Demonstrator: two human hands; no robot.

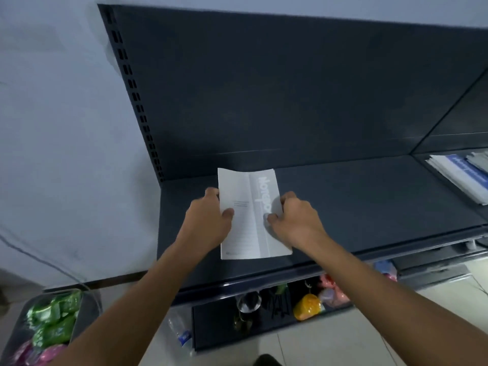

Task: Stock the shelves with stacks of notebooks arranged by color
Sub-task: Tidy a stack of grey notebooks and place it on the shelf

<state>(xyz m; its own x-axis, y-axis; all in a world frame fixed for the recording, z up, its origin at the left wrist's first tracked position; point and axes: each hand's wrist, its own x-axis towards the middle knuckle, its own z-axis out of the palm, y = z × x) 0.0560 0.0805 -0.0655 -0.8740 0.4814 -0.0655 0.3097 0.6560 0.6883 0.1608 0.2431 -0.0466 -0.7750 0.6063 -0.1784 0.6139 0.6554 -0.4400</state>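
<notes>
The grey-white notebook (247, 207) lies flat on the dark shelf (356, 202), in the left half, its near end close to the front edge and its long sides running front to back. Whether more notebooks lie under it cannot be told.

The left hand (208, 215) grips the notebook's left edge, fingers curled over it and thumb on the cover. The right hand (297, 220) grips the right edge in the same way.

At the shelf's far right end lies a stack of blue-white notebooks (459, 175). Below the front edge, a lower shelf holds an orange packet (307, 306). At lower left, a basket (15, 331) holds green packets (55, 310).
</notes>
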